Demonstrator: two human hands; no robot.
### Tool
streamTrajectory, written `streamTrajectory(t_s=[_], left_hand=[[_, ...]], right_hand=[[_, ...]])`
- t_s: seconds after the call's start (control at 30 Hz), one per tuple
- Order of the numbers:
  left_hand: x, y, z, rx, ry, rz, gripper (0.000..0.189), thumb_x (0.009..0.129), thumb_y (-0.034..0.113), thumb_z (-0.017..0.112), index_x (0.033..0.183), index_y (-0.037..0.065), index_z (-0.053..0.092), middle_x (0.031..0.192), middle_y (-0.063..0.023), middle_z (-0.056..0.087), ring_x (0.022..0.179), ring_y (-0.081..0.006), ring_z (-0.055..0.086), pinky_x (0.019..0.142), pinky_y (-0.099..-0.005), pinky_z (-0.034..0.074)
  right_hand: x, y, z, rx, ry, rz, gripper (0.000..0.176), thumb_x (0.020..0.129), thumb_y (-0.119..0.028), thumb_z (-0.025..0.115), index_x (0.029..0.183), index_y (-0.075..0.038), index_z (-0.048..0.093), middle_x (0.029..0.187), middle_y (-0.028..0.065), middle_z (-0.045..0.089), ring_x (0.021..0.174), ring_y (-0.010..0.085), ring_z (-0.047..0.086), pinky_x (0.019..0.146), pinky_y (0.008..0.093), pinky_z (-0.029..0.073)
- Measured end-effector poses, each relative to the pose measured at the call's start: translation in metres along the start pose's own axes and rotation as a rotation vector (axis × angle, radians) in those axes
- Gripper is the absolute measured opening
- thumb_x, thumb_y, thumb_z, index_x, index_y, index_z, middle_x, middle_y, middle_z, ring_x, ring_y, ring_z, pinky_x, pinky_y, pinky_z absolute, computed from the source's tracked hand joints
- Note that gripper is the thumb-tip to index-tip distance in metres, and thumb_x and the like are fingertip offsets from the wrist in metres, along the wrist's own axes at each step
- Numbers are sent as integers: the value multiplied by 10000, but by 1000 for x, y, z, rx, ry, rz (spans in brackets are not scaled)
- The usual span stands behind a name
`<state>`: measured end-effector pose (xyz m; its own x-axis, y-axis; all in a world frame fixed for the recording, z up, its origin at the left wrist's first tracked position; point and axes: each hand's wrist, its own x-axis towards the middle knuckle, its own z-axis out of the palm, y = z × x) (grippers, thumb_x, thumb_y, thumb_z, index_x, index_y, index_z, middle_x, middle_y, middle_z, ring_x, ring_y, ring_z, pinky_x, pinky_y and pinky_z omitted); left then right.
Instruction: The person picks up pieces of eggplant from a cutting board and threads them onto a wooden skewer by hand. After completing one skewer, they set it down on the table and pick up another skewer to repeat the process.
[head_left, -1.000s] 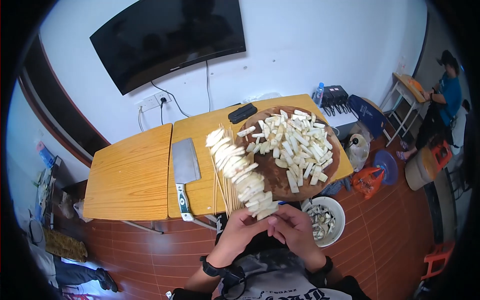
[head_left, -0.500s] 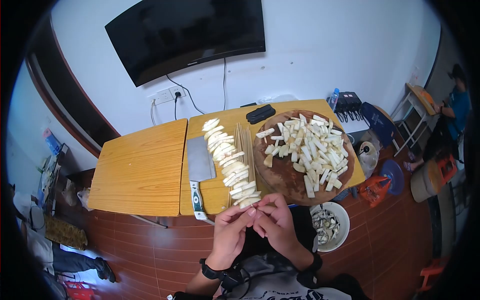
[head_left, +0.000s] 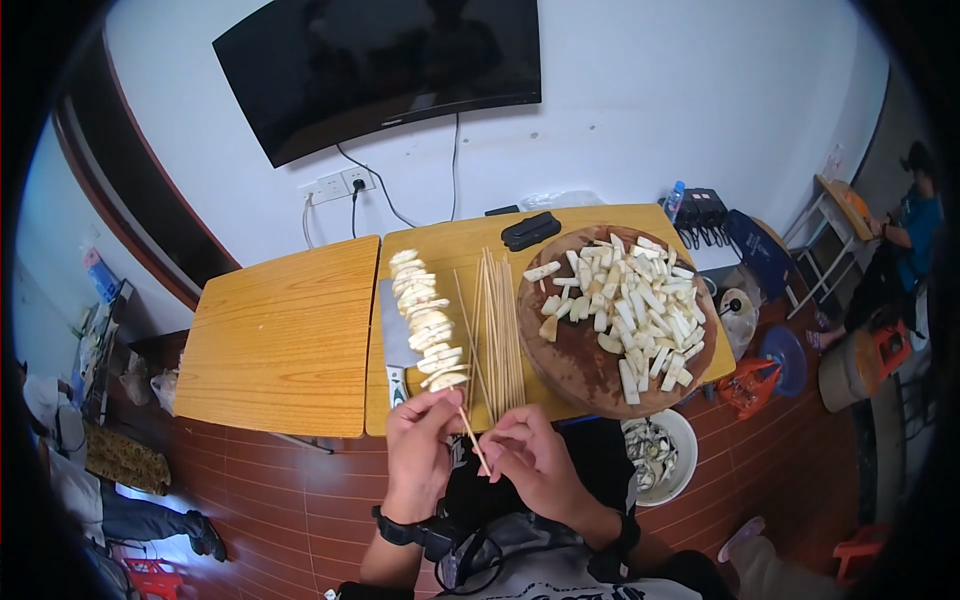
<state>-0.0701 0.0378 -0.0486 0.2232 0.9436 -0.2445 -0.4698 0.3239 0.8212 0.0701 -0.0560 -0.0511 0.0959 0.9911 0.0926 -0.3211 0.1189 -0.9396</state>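
- The left hand [head_left: 418,445] is pinched closed on a thin bamboo skewer threaded with pale white slices [head_left: 425,320], gripping just below the lowest slice.
- The right hand [head_left: 535,462] has its fingers curled by the skewer's bare lower end. Whether it grips the stick or only touches it cannot be told.
- Half a second ago the two hands were pressed together under the slices. Now they are apart, with bare stick showing between them.
- The loaded skewer has swung leftward. A second ago it crossed in front of the round brown wooden chopping board [head_left: 580,365], and now it stands over the steel cleaver [head_left: 392,335], hiding much of the blade.
- That swing has uncovered the bundle of bare bamboo sticks [head_left: 497,330], lying on the light wooden table [head_left: 280,340] between cleaver and board.
- The heap of cut white pieces [head_left: 640,310] is on the board as before.
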Motion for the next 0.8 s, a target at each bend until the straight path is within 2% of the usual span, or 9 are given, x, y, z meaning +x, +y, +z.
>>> streamTrajectory(t_s=[0.07,0.3,0.5,0.7,0.8], left_hand=[[11,8,-9,26,-20,-44,120,903,-14,690,1012,-54,720,946,-108,730,802,-153,692,692,-243,572],[21,17,-10,141,-13,-163,120,919,-15,663,1018,-55,716,934,-104,727,794,-158,698,690,-260,589],[26,20,-7,237,19,-228,148,947,41,655,1060,-38,707,958,-86,728,810,-157,695,687,-294,595],[19,27,-1,263,40,-257,249,959,10,609,1193,-74,621,1069,-111,691,870,-214,701,724,-333,622],[13,29,-9,365,-29,-235,375,929,-44,617,1288,-120,540,1113,-161,662,944,-241,698,803,-329,624]], right_hand=[[-2,-10,-4,-57,-6,47,227,1007,-58,581,1137,-2,403,1003,171,679,758,163,664,642,258,525],[-7,-17,-16,-130,-10,76,168,1011,-65,570,1102,0,444,916,134,692,701,129,654,589,246,509],[-12,-17,-24,-138,-25,67,153,1008,-60,562,1098,5,457,896,123,680,685,116,640,582,245,504],[-14,-17,-32,-144,-18,70,158,1003,-77,576,1082,20,479,901,135,661,700,108,624,595,260,517],[-16,-17,-36,-175,2,64,165,999,-82,588,1083,22,490,890,135,663,693,109,629,584,265,522]])
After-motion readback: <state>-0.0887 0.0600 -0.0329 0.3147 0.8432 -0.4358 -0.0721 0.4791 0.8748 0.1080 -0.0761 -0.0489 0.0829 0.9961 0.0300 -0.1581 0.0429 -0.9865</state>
